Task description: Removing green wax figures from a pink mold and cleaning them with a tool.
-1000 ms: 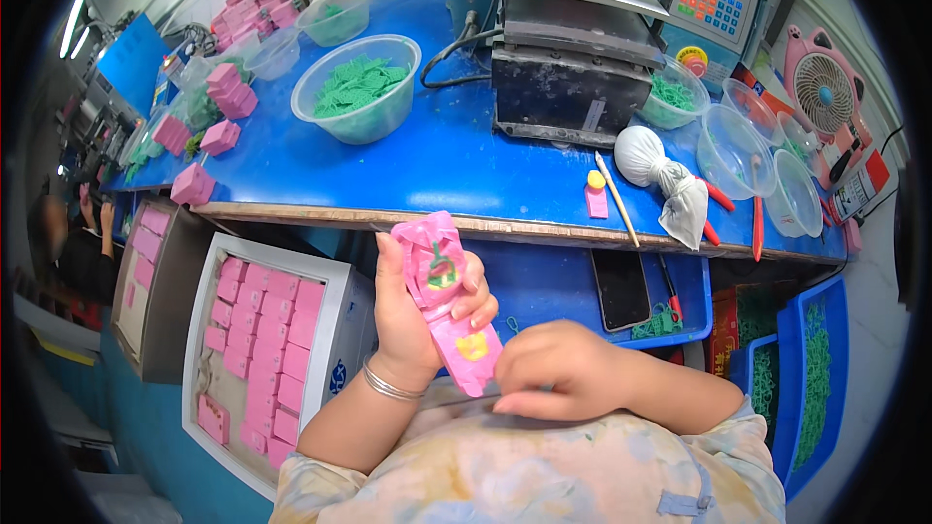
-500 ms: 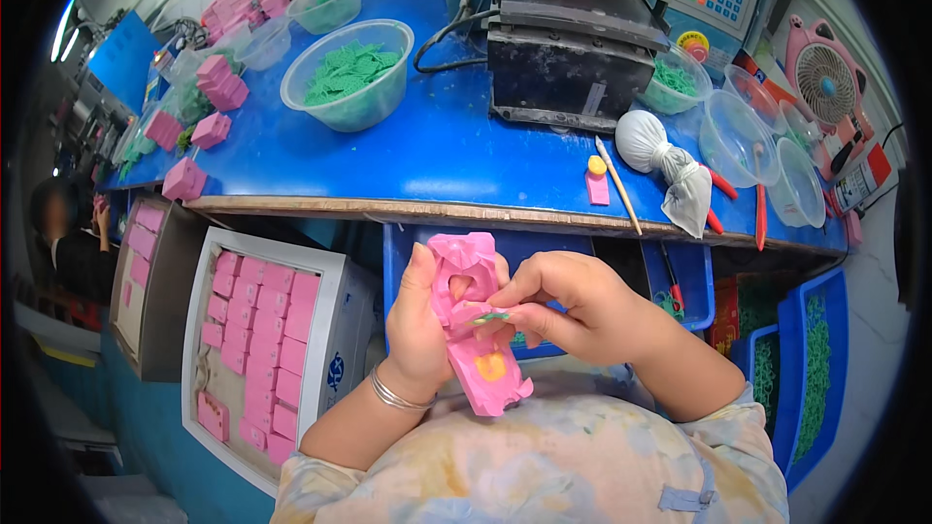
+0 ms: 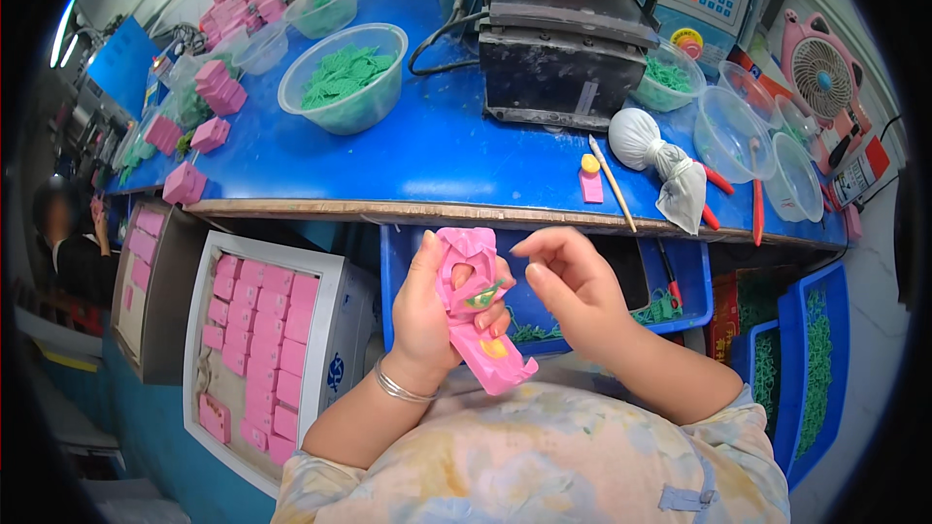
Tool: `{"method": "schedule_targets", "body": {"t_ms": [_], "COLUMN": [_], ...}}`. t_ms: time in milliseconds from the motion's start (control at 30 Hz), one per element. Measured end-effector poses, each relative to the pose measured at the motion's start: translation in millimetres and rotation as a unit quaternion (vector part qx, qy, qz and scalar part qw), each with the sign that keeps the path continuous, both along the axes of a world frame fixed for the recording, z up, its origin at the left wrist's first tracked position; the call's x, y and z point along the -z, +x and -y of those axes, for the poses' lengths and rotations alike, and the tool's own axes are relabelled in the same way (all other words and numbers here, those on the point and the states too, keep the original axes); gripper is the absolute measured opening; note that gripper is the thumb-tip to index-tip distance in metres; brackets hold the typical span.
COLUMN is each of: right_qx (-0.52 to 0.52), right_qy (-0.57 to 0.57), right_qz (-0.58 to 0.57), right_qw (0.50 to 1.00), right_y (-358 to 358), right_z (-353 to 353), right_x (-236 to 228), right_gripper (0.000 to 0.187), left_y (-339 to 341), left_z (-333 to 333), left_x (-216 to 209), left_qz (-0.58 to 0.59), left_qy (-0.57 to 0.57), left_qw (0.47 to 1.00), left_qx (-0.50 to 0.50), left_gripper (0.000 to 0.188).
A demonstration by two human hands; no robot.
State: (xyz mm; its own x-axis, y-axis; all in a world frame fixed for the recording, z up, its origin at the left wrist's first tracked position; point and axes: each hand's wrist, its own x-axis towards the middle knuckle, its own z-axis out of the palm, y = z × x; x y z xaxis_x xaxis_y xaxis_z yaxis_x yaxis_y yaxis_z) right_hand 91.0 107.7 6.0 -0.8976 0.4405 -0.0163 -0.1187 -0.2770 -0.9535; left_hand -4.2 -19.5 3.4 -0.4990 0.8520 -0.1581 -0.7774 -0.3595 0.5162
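Note:
My left hand is wrapped round a soft pink mould, which is folded back in two flaps above my lap. One of my fingertips pokes through a hole in its upper flap. A small green piece rests in the middle of the mould, and a yellow patch marks the lower flap. Just to the right, my right hand hovers with thumb and forefinger apart, touching nothing. Below the hands lies a blue tray holding green scraps and a red-handled tool.
The blue bench carries a bowl of green pieces, a black press, a tied white cloth pouch, a wooden-handled stick and red-handled pliers. Pink blocks fill a white box at left. Someone sits far left.
My right hand has come away from the mould to the right, its fingers parting. The green piece stays on the mould, whose lower flap has tilted slightly.

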Motion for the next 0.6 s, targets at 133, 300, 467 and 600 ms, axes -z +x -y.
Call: {"method": "schedule_targets", "body": {"t_ms": [133, 300, 467, 600], "right_qx": [-0.06, -0.026, 0.029, 0.031], "right_qy": [0.424, 0.49, 0.691, 0.568], "right_qz": [-0.043, -0.087, -0.234, -0.228], "right_qw": [0.903, 0.867, 0.683, 0.79], "right_y": [-6.6, -7.8, -1.9, -5.7], "right_z": [-11.3, -15.7, 9.0, -3.8], "right_x": [-27.4, -31.5, -33.5, -46.1], "right_gripper": [0.01, 0.013, 0.017, 0.02], "left_y": [6.5, 3.6, -4.0, 1.3], "left_z": [-0.3, 2.9, -2.7, -1.1], "left_x": [4.8, 2.1, 18.3, 8.7], "left_qz": [-0.152, -0.34, -0.568, -0.562], "left_qy": [-0.078, -0.118, -0.143, -0.141], "left_qw": [0.984, 0.933, 0.81, 0.806], "left_qx": [-0.057, 0.018, -0.033, -0.121], "left_gripper": [0.044, 0.04, 0.036, 0.033]}}
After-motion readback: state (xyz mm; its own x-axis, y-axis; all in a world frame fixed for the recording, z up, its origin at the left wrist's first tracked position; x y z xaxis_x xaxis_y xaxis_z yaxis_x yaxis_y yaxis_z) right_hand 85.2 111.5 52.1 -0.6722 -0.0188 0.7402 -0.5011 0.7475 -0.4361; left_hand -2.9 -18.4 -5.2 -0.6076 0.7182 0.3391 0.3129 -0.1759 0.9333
